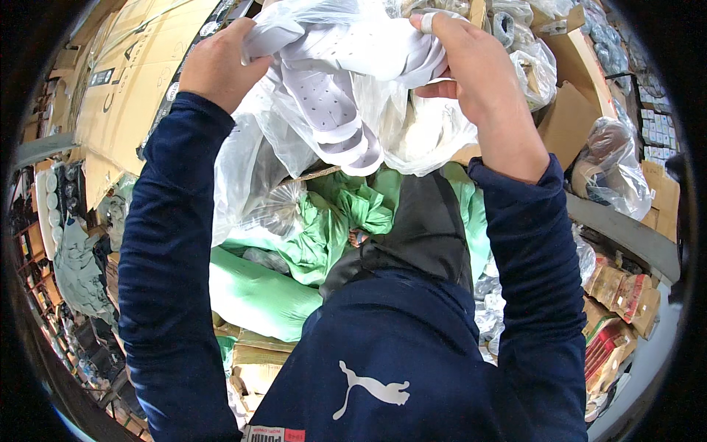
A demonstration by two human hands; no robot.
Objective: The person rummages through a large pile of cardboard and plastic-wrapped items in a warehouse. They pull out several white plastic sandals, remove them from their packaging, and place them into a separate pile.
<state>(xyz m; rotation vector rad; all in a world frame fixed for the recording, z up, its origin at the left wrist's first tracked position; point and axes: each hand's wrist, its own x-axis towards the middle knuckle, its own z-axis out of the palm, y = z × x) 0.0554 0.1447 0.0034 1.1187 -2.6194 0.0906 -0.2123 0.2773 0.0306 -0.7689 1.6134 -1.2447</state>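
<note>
Several white moulded shoes (368,55) are bunched together at the top, between my two hands. My left hand (221,65) is closed around the left end of the bunch. At its right end, the fingers of my right hand (475,70) grip the white material, and a white band wraps one fingertip. Two shoes hang lower, and the dotted insole (322,99) of one faces up. Around and beneath them spreads a clear plastic bag (254,158). Another translucent bag (434,132) with pale contents lies below my right hand. Overlap hides how the shoes are joined or stacked.
Green sacks (258,291) lie around my legs. A large cardboard box (143,74) stands at the left, and an open carton (571,110) at the right. Near the right carton is a bagged shoe (607,166). A grey rail (626,236) crosses the right side.
</note>
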